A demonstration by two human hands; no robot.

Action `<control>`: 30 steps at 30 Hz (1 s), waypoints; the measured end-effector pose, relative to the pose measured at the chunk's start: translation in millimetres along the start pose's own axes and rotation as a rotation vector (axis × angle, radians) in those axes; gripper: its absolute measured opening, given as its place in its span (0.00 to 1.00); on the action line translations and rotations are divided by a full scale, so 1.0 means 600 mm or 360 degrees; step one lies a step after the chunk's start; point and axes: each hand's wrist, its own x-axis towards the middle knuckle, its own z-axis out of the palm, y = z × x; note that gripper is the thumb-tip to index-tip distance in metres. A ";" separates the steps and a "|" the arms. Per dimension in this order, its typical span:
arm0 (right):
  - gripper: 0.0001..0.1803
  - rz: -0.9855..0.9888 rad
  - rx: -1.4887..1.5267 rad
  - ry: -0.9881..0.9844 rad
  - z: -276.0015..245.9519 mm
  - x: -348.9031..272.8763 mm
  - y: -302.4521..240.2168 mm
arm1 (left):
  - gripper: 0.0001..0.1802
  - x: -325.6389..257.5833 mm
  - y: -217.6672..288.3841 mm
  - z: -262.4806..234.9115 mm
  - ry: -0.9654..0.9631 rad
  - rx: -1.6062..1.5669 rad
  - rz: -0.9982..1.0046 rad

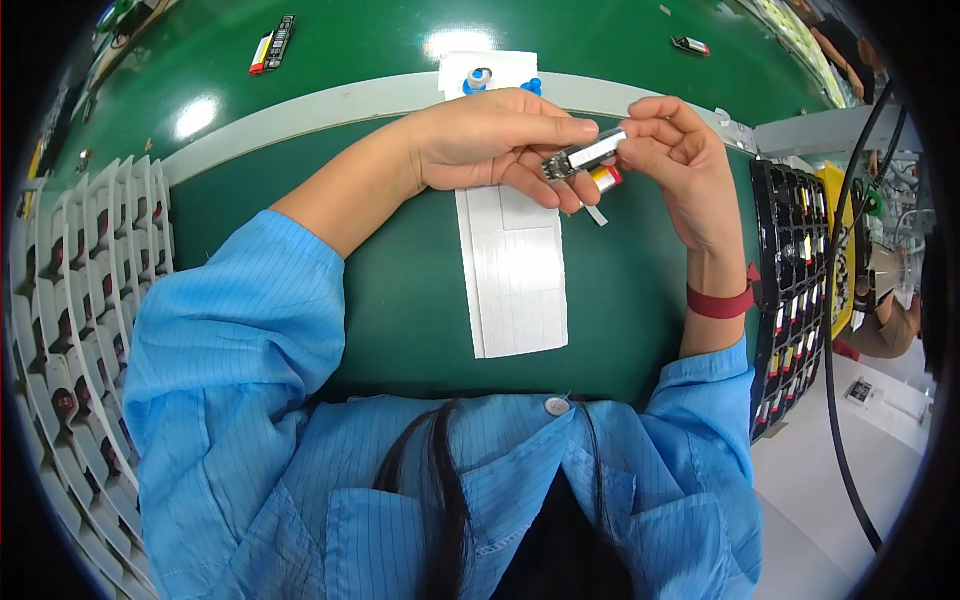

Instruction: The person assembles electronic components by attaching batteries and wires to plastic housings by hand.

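Pinching one small silver cylindrical cell [590,155] between left hand [490,140] and right hand [675,150] above the white label sheet [515,265], both grasping it; risk: loose label strip creasing or sticking askew.

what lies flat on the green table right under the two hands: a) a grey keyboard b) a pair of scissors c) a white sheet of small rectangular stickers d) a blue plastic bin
c: a white sheet of small rectangular stickers lies on the green table, just below the left hand and right hand, which hold a small silver cylindrical part.
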 end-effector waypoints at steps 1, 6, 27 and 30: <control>0.15 -0.0070 -0.0062 0.0059 0.007 -0.001 0.003 | 0.16 0.002 -0.002 0.007 0.0132 0.0167 0.0034; 0.13 -0.0307 -0.0653 0.0213 0.032 -0.011 0.013 | 0.13 0.012 -0.024 0.022 0.0563 0.0495 0.0190; 0.11 0.0057 0.0153 -0.0042 -0.011 0.002 0.021 | 0.18 0.002 -0.016 0.014 0.0111 0.0388 0.0109; 0.09 -0.0889 -0.0744 0.0287 0.014 -0.004 0.018 | 0.20 -0.002 -0.003 0.004 -0.0008 0.0116 0.0052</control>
